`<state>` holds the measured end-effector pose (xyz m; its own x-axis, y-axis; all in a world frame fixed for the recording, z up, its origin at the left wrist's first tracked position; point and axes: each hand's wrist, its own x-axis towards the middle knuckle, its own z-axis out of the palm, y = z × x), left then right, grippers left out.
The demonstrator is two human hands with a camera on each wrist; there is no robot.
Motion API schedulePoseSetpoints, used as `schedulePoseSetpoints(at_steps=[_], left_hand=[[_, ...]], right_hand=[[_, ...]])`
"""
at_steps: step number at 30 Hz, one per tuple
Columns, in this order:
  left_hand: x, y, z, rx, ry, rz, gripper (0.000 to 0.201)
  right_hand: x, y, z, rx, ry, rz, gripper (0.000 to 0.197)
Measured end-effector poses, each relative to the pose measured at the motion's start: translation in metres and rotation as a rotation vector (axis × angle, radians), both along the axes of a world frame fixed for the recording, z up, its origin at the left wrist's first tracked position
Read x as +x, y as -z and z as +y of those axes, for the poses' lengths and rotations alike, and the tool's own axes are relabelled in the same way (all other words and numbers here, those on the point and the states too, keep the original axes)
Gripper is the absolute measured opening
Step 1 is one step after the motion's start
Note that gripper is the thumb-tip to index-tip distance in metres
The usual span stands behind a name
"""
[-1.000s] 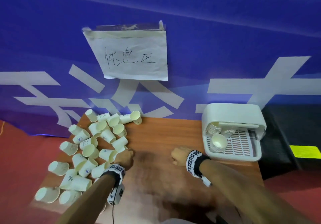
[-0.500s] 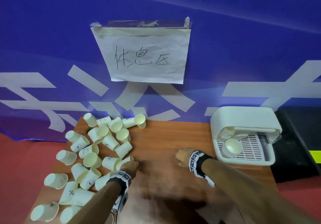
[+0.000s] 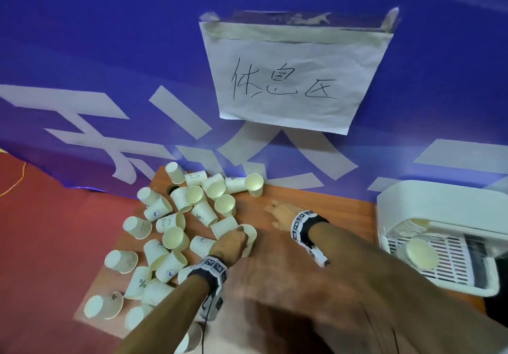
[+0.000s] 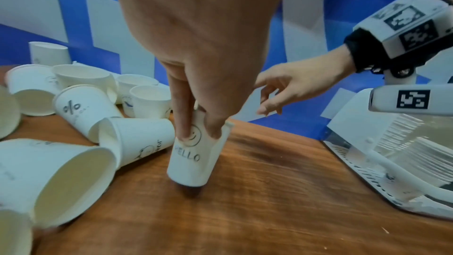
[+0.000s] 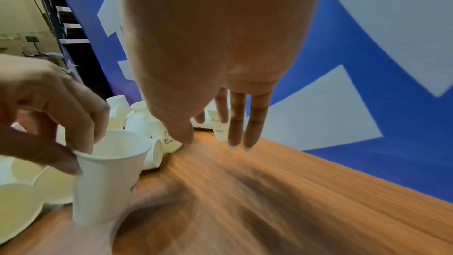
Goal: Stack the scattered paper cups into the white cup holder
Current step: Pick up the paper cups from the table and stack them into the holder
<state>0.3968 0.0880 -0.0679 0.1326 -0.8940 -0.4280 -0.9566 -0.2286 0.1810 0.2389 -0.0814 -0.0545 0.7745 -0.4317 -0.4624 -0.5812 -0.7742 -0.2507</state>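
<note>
Several white paper cups lie scattered over the left half of the wooden table. My left hand pinches the rim of one upright cup marked HELLO with a smiley, at the pile's right edge, its base at the tabletop. My right hand is open with fingers stretched towards the cups at the back, holding nothing. Its fingertips hang beside a cup marked Bear. The white cup holder stands at the right with nested cups lying inside.
A blue banner with a taped paper sign rises right behind the table. The table's left edge borders red floor. A single cup lies on the holder's slotted tray. Bare wood shows between the pile and the holder.
My left hand has taken a cup from the pile's edge and holds it upright. My right hand has opened from a fist and moved forward towards the back cups.
</note>
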Motion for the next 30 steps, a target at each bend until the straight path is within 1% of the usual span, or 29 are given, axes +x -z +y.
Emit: schedulePoseSetpoints(at_steps=[2,3,4,6,7,8,9,11,12,16,18,20,23,24,26,27,28,30], left_hand=[[0.006,0.003,-0.001,-0.009,-0.016,-0.013,0.024],[0.008,0.005,-0.001,-0.017,-0.033,-0.015,0.025],[0.011,0.007,-0.001,-0.031,-0.048,-0.013,0.026],[0.014,0.011,-0.001,-0.036,-0.052,-0.002,0.027],[0.015,0.014,0.000,-0.026,-0.049,0.015,0.029],[0.017,0.019,0.001,-0.001,-0.044,0.029,0.030],[0.019,0.022,0.002,0.034,-0.038,0.038,0.033],[0.020,0.029,0.004,0.069,-0.030,0.039,0.035],[0.020,0.031,0.005,0.077,-0.024,0.029,0.036],[0.012,0.032,0.008,0.122,-0.009,-0.047,0.036],[0.008,0.030,0.010,0.156,0.004,-0.091,0.029],[0.006,0.028,0.013,0.182,0.027,-0.130,0.026],[0.005,0.029,0.013,0.178,-0.002,-0.137,0.034],[0.002,0.027,0.012,0.161,-0.014,-0.127,0.036],[-0.007,0.016,0.006,0.114,-0.015,-0.092,0.034],[-0.013,0.011,0.003,0.093,-0.004,-0.082,0.031],[-0.019,0.006,0.000,0.069,0.014,-0.074,0.028],[-0.034,-0.001,-0.006,0.004,0.069,-0.058,0.023]], right_hand=[[0.021,0.003,-0.009,-0.038,-0.008,-0.027,0.039],[0.031,0.005,-0.013,-0.051,-0.004,-0.029,0.040],[0.040,0.009,-0.018,-0.045,0.019,-0.039,0.048],[0.057,0.022,-0.029,0.012,0.084,-0.056,0.074],[0.064,0.030,-0.035,0.026,0.093,-0.070,0.083],[0.071,0.041,-0.042,0.041,0.109,-0.084,0.087],[0.075,0.052,-0.047,0.063,0.148,-0.092,0.087],[0.082,0.067,-0.055,0.120,0.234,-0.079,0.078],[0.082,0.057,-0.051,0.129,0.245,-0.075,0.075],[0.070,0.044,-0.039,0.112,0.279,-0.003,0.056],[0.058,0.042,-0.032,0.131,0.353,-0.033,0.052],[0.045,0.038,-0.026,0.145,0.375,-0.091,0.048],[0.026,0.024,-0.021,0.108,0.387,-0.124,0.043],[0.020,0.017,-0.019,0.105,0.382,-0.141,0.037],[0.004,0.001,-0.013,0.106,0.389,-0.203,0.019],[-0.005,-0.007,-0.007,0.118,0.433,-0.255,0.008],[-0.014,-0.011,-0.002,0.133,0.483,-0.323,0.004],[-0.033,-0.013,0.014,0.177,0.637,-0.494,0.028]])
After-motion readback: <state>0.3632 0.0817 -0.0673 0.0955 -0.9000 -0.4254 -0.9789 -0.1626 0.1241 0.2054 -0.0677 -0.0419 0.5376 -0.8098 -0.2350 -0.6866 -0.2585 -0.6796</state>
